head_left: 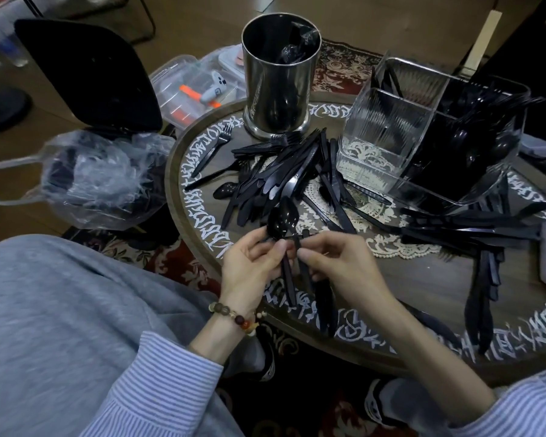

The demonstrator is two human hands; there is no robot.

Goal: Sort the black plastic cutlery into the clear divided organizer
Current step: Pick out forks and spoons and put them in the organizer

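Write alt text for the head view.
Both hands, left hand and right hand, hold black spoons over a round table strewn with cutlery; a partly filled clear organizer stands beyond.

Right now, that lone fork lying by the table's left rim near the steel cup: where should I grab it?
Judging by its pose, take the fork by its handle, near the middle, coming from above. It lies flat on the round table, tines toward the steel cup, handle end toward the rim, apart from the cutlery pile. Pinch across its narrow sides.
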